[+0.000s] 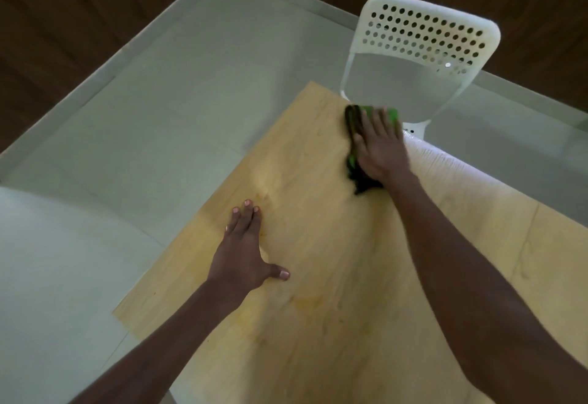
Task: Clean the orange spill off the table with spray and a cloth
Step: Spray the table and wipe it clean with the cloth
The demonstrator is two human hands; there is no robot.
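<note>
A person's left hand [243,244] lies flat on the wooden table [334,276], fingers straight and thumb spread, holding nothing and apparently bracing the body. Faint orange staining [305,303] shows just beyond its fingertips and again nearer the person, to the right of its thumb. Farther right and well ahead, the right hand [380,146] presses a green cloth [354,149] to the tabletop with fingers extended over it, close to the far edge where a white chair [423,38] stands. No spray bottle is in view. The wiping step appears to be under way; the next pass likely needs the cloth drawn back toward the left hand, over the remaining stains.
</note>
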